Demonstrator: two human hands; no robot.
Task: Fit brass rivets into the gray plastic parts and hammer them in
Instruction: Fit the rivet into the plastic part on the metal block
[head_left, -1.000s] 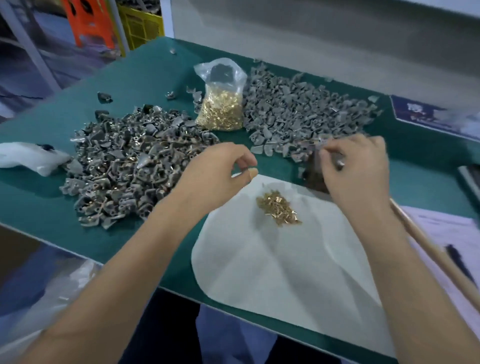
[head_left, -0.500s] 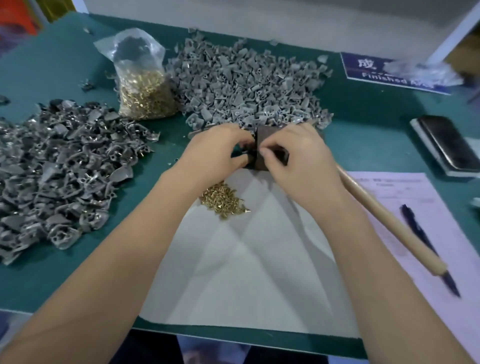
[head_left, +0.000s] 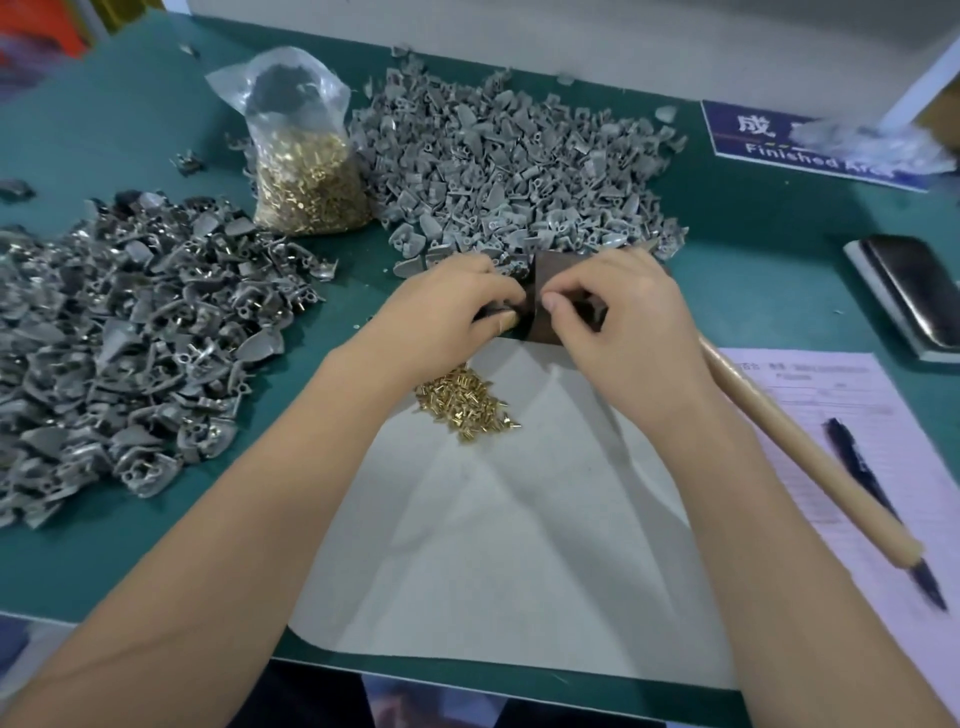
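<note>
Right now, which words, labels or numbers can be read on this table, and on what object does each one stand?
"成": white character on the blue sign; what follows it is hidden.
"Finished Are": white line on the same sign; its end is blurred.
Printed form: text too small and blurred to read.

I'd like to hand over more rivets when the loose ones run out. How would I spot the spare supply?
Start at the green table and find the two gray heaps of plastic parts. Between them, toward the far edge, stands a clear plastic bag. It alone is see-through and packed with shiny gold rivets.
</note>
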